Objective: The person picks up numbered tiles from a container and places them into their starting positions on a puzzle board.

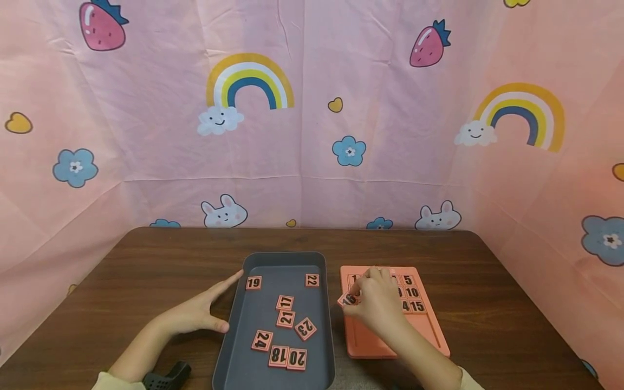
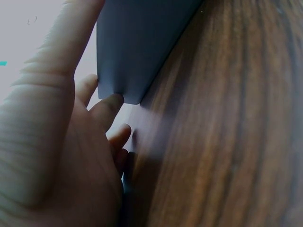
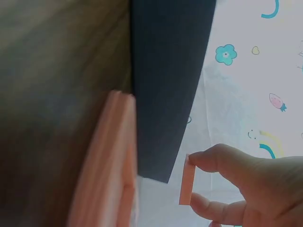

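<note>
Between thumb and finger, my right hand (image 1: 377, 300) pinches a pink number tile marked 16 (image 1: 348, 299); the right wrist view shows this tile (image 3: 187, 182) edge-on. It is held over the left side of a pink number board (image 1: 370, 344), whose upper rows hold numbered tiles, partly hidden by the hand. Spread along the left wall of a dark grey tray (image 1: 275, 270) is my left hand (image 1: 195, 311), its fingers extended. In the left wrist view, fingertips touch the tray's outer wall (image 2: 137, 47). Loose number tiles lie in the tray, among them 19 (image 1: 253, 283) and 23 (image 1: 305, 329).
Tray and board stand side by side on a dark brown wooden table (image 1: 492, 325), a narrow gap between them. A black strap-like object (image 1: 168, 377) is by the left wrist. Patterned pink cloth (image 1: 302, 135) hangs behind the table and at both sides.
</note>
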Demonstrator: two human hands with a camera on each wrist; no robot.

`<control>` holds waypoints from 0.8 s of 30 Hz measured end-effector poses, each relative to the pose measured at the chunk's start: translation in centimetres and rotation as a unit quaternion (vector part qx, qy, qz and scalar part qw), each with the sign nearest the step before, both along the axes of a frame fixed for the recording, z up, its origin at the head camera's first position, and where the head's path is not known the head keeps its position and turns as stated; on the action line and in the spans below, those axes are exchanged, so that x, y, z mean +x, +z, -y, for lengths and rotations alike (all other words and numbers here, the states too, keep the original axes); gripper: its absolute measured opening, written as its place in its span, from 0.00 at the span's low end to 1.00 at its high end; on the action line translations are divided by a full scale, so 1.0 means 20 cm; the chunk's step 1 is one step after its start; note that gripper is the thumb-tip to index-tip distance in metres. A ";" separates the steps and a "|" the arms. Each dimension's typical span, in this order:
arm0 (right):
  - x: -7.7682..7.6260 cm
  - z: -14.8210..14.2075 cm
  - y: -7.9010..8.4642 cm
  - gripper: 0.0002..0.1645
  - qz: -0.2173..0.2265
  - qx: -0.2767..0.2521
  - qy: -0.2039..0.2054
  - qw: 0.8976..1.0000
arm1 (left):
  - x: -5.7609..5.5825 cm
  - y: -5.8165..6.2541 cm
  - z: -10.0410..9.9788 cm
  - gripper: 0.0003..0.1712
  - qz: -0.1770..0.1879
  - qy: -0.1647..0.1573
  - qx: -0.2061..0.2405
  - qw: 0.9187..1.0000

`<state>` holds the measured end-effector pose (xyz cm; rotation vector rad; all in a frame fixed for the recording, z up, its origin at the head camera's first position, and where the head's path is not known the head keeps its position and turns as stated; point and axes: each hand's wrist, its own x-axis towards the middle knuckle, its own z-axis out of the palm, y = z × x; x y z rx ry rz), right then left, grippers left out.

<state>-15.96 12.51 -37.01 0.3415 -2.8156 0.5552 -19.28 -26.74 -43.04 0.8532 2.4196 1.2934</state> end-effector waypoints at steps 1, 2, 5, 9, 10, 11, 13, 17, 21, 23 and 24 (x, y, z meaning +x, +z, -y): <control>0.01 -0.01 -0.01 0.15 -0.001 0.005 -0.002 1.000 | 0.00 0.00 0.00 0.61 0.000 0.000 -0.001 1.000; 0.01 -0.02 -0.01 0.15 -0.002 0.011 -0.005 1.000 | 0.00 0.00 0.00 0.61 -0.001 0.001 -0.003 1.000; 0.03 -0.06 -0.03 0.17 -0.007 0.027 -0.008 1.000 | 0.01 0.01 0.00 0.61 -0.005 0.003 -0.004 1.000; 0.06 -0.09 -0.05 0.18 0.002 0.033 -0.012 0.999 | 0.01 0.01 0.00 0.61 -0.006 0.005 -0.002 1.000; 0.07 -0.10 -0.05 0.19 0.008 0.033 -0.014 0.999 | 0.01 0.01 0.00 0.61 -0.006 0.004 0.000 1.000; 0.08 -0.11 -0.05 0.19 0.014 0.032 -0.017 0.999 | 0.01 0.01 0.00 0.61 -0.006 0.003 0.002 1.000; 0.09 -0.11 -0.06 0.18 0.027 0.034 -0.023 0.999 | 0.01 0.00 0.00 0.61 -0.004 0.002 0.004 1.000; 0.10 -0.13 -0.07 0.17 0.042 0.040 -0.031 0.998 | 0.00 0.00 0.00 0.61 0.004 0.001 0.003 1.000; 0.10 -0.13 -0.08 0.18 0.050 0.042 -0.033 0.997 | 0.00 0.01 0.00 0.61 0.007 0.005 -0.001 1.000; 0.10 -0.13 -0.09 0.18 0.054 0.040 -0.033 0.997 | 0.00 0.01 -0.01 0.61 0.005 0.006 -0.003 1.000; 0.09 -0.13 -0.10 0.17 0.056 0.039 -0.034 0.997 | 0.00 0.01 -0.01 0.61 0.007 0.006 -0.002 1.000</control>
